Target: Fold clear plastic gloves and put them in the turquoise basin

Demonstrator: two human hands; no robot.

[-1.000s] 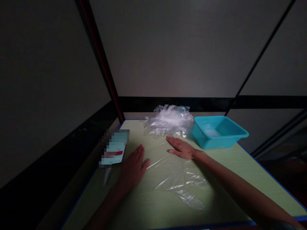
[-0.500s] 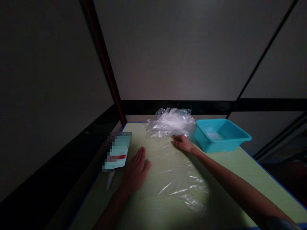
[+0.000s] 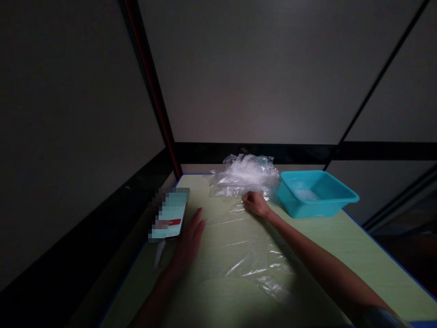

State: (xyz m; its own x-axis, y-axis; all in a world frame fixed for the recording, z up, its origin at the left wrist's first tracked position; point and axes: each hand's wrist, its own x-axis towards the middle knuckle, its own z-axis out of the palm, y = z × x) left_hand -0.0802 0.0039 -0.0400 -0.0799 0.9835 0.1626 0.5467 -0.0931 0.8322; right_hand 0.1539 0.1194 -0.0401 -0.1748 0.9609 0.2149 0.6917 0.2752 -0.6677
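Note:
A clear plastic bag (image 3: 246,250) lies flat across the middle of the pale green table (image 3: 368,255). At its far edge my right hand (image 3: 256,203) is closed, fingers curled together near the bag's top; the film between them is too fine to make out. My left hand (image 3: 190,237) is open with nothing in it, beside the bag's left side and turned partly on edge. Behind my right hand sits a crumpled heap of clear plastic bags (image 3: 246,175).
A turquoise basin (image 3: 317,207) with something whitish inside stands at the back right. At the left edge lies a phone (image 3: 172,214), partly pixelated, with a whitish strip (image 3: 159,254) below it. A grey panelled wall rises behind the table.
My right hand's fingers have curled closed at the bag's far edge. My left hand has shifted slightly left and tilted. The view has moved slightly.

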